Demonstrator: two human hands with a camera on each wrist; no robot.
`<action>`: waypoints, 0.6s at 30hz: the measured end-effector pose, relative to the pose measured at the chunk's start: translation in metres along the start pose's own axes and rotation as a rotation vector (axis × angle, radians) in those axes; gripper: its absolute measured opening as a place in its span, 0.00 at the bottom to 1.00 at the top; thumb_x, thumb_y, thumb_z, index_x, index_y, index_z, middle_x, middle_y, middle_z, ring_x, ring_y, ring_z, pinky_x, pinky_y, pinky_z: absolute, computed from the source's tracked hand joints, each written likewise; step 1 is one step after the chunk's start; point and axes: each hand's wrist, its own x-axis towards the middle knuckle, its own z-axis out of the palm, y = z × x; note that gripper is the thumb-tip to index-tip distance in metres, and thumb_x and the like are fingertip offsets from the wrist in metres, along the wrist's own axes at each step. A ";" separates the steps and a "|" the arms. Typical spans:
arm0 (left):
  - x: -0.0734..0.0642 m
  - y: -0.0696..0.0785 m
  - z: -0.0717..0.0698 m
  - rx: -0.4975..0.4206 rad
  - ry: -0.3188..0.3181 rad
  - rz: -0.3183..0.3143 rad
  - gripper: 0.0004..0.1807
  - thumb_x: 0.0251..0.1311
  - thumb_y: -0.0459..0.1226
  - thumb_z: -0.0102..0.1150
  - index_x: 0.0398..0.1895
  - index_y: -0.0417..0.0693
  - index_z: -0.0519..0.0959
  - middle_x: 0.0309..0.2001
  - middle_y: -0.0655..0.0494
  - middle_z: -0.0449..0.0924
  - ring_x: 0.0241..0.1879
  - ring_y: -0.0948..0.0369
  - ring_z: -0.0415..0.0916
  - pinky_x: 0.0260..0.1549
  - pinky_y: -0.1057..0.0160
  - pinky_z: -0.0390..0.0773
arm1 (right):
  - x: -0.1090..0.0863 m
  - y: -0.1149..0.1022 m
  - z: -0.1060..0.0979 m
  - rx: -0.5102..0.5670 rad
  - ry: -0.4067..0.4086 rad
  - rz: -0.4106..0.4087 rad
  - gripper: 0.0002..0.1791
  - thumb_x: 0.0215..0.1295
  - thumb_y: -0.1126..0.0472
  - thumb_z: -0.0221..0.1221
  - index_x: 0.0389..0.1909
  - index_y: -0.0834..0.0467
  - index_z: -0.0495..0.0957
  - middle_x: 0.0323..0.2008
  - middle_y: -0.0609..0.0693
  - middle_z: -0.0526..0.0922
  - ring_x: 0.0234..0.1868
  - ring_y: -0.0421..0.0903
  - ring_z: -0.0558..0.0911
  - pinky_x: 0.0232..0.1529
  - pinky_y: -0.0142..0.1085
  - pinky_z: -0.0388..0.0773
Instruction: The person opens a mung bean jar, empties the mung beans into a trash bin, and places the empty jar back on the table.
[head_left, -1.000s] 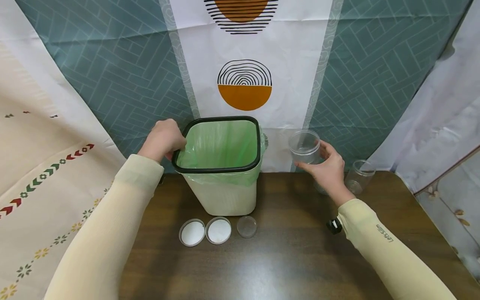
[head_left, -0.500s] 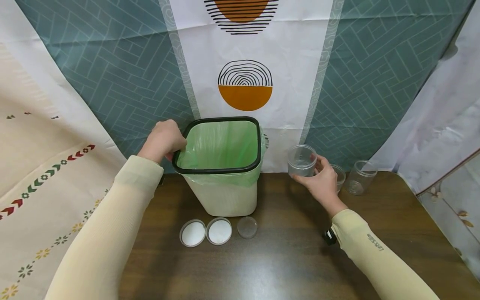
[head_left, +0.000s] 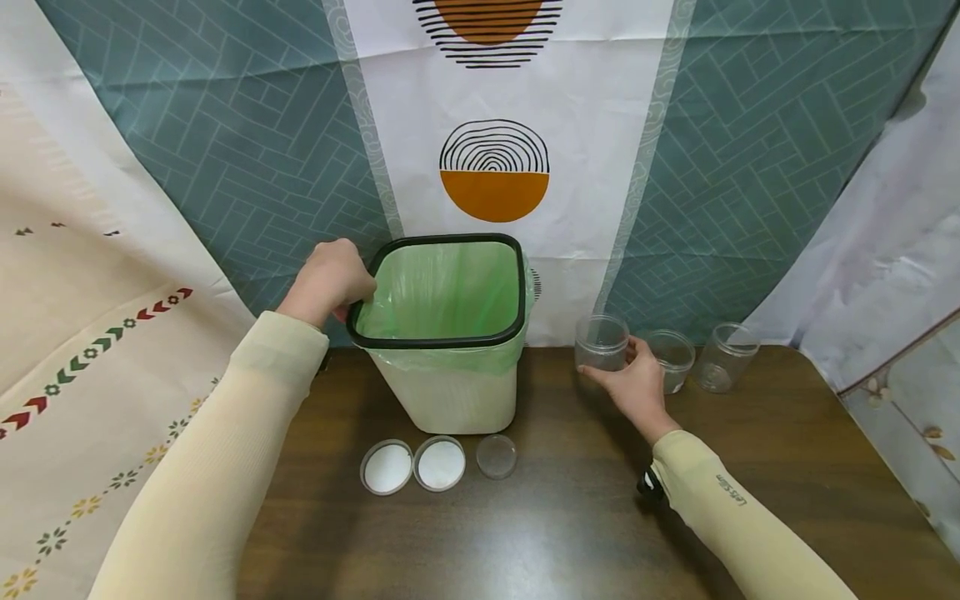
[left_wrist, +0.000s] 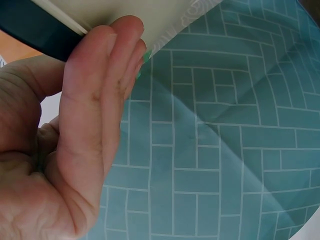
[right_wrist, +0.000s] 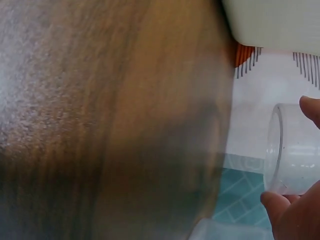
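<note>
At the left side of a pale trash can [head_left: 461,400], my left hand [head_left: 330,279] grips the black rim [head_left: 435,342]; the left wrist view shows its fingers [left_wrist: 90,95] along the outer wall, thumb on the other side. A light green bag [head_left: 450,283] lines the can. To the right, my right hand [head_left: 633,387] holds a clear plastic jar [head_left: 602,340] between thumb and fingers, close over the table's back edge. The right wrist view shows this jar [right_wrist: 295,150] without a lid. Behind the hand stand two more clear jars, one short [head_left: 672,354] and one taller [head_left: 726,358].
In front of the can, two round lids with white inserts [head_left: 388,467] and a clear lid [head_left: 496,456] lie in a row on the dark wooden table [head_left: 540,533]. A patterned cloth [head_left: 570,108] hangs right behind the can and jars.
My right hand has lowered the jar toward the table, drawing slightly left and uncovering the short jar behind it. The left hand keeps its grip on the rim.
</note>
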 end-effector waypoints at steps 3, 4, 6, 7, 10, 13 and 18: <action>0.000 0.001 0.000 -0.001 0.000 0.001 0.06 0.47 0.30 0.49 0.24 0.36 0.77 0.19 0.42 0.79 0.14 0.54 0.79 0.14 0.61 0.76 | 0.001 0.006 0.005 -0.035 -0.002 0.007 0.53 0.31 0.44 0.76 0.61 0.61 0.66 0.50 0.61 0.79 0.49 0.55 0.78 0.49 0.48 0.75; 0.000 0.001 0.000 -0.002 0.002 0.003 0.06 0.47 0.30 0.49 0.24 0.36 0.77 0.19 0.42 0.79 0.14 0.54 0.79 0.14 0.61 0.76 | 0.001 0.008 0.006 -0.045 0.000 0.005 0.53 0.31 0.44 0.76 0.60 0.62 0.66 0.50 0.61 0.79 0.49 0.55 0.78 0.49 0.49 0.75; 0.000 0.001 0.000 -0.004 0.003 0.004 0.06 0.47 0.30 0.50 0.24 0.36 0.77 0.20 0.42 0.79 0.15 0.54 0.79 0.14 0.61 0.77 | 0.003 0.012 0.008 -0.059 0.002 0.001 0.52 0.32 0.45 0.77 0.60 0.63 0.66 0.50 0.62 0.78 0.50 0.56 0.78 0.50 0.49 0.75; 0.000 0.001 0.000 -0.005 0.004 0.004 0.06 0.47 0.30 0.50 0.24 0.36 0.77 0.20 0.42 0.78 0.15 0.54 0.79 0.14 0.61 0.77 | 0.003 0.013 0.010 -0.070 0.000 0.000 0.52 0.32 0.46 0.76 0.60 0.63 0.66 0.51 0.63 0.78 0.51 0.57 0.77 0.50 0.50 0.75; -0.001 0.001 -0.001 -0.003 0.003 0.005 0.06 0.47 0.30 0.50 0.24 0.36 0.77 0.19 0.43 0.78 0.15 0.54 0.79 0.14 0.61 0.76 | 0.004 0.016 0.013 -0.105 -0.011 0.013 0.52 0.33 0.46 0.76 0.60 0.64 0.65 0.52 0.64 0.77 0.52 0.59 0.76 0.52 0.51 0.74; -0.001 0.001 0.000 -0.002 0.002 0.005 0.06 0.47 0.30 0.50 0.23 0.37 0.76 0.18 0.43 0.78 0.15 0.54 0.79 0.14 0.62 0.76 | 0.005 0.019 0.015 -0.136 -0.038 0.035 0.51 0.35 0.45 0.75 0.60 0.64 0.64 0.54 0.64 0.75 0.54 0.61 0.75 0.53 0.52 0.73; 0.000 0.000 0.000 0.000 -0.002 0.005 0.05 0.47 0.31 0.50 0.23 0.37 0.76 0.18 0.44 0.78 0.15 0.54 0.79 0.14 0.61 0.76 | 0.006 0.022 0.016 -0.154 -0.078 0.055 0.51 0.37 0.43 0.74 0.60 0.66 0.64 0.55 0.65 0.74 0.56 0.63 0.73 0.54 0.54 0.72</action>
